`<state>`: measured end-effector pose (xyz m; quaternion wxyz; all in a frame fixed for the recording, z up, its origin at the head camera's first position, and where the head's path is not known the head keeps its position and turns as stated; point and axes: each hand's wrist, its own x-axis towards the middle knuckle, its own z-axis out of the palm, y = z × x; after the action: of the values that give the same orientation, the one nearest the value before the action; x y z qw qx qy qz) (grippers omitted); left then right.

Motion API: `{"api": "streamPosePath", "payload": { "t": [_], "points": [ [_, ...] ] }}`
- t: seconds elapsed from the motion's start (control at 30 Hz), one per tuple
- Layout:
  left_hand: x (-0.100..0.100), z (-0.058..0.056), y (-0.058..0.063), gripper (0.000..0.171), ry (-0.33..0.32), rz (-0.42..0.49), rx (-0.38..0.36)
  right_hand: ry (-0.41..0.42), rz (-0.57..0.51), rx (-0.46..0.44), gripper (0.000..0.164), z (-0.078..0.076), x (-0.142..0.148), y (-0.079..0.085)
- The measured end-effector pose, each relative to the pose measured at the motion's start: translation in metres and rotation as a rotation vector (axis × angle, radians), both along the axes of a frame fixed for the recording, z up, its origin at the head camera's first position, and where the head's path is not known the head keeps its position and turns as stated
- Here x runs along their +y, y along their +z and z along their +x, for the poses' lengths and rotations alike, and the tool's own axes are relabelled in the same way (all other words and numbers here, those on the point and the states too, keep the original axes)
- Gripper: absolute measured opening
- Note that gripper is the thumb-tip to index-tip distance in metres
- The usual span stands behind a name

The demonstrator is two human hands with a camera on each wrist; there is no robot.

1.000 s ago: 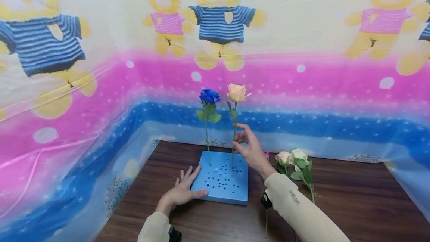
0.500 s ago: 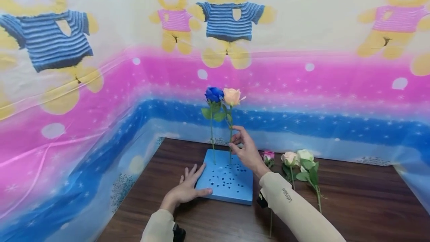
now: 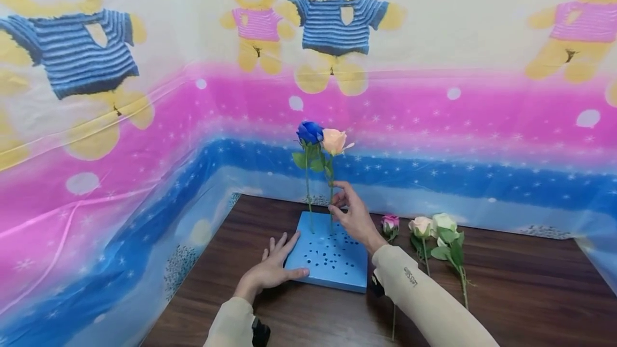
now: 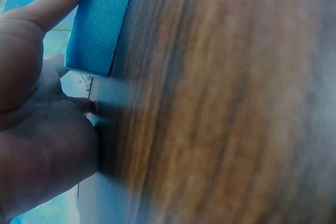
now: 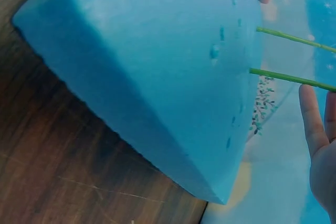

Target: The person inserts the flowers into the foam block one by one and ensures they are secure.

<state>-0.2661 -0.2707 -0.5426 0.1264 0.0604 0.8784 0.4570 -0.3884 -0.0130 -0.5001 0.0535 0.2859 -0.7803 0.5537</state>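
My right hand (image 3: 354, 216) pinches the green stem of a peach rose (image 3: 334, 141). The stem's lower end stands upright at the top of a blue foam block (image 3: 313, 242) dotted with small holes. Just left of it a blue rose (image 3: 310, 133) stands in the same block; the two blooms overlap in the head view. In the right wrist view, my thumb (image 5: 311, 116) meets the nearer stem (image 5: 283, 76) above the block. My left hand (image 3: 270, 266) lies spread at the block's left side, its thumb (image 4: 60, 3) on the top near the front corner.
Right of the block, a pink rose (image 3: 390, 223), a pale peach rose (image 3: 421, 227) and a white rose (image 3: 444, 224) lie on the dark wooden table (image 3: 520, 288). A cloth printed with bears (image 3: 335, 25) hangs behind the table.
The peach rose has shifted left toward the blue rose, with my right hand still holding its stem. My left hand stays against the block. The head view has turned slightly.
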Motion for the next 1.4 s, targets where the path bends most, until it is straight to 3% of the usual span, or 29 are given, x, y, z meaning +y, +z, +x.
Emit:
{"api": "streamPosePath", "payload": {
  "t": [0.3,0.5,0.83,1.13,1.4],
  "points": [
    [0.008,-0.005,0.001,0.105,-0.025,0.002,0.004,-0.004,0.035,-0.043,0.055,0.002,0.011,-0.006],
    [0.011,-0.007,0.001,0.105,-0.028,-0.007,0.01,-0.012,0.026,-0.103,0.064,0.003,0.018,-0.002],
    [0.013,-0.007,0.0,0.105,-0.026,0.005,0.0,0.053,-0.131,-0.237,0.077,0.002,0.036,0.005],
    [0.007,-0.004,0.001,0.104,-0.014,0.023,-0.013,0.109,-0.155,-0.28,0.064,0.013,0.056,0.015],
    [0.003,-0.001,-0.001,0.104,-0.01,0.02,-0.012,0.057,-0.134,-0.343,0.072,0.026,0.089,0.031]
  ]
}}
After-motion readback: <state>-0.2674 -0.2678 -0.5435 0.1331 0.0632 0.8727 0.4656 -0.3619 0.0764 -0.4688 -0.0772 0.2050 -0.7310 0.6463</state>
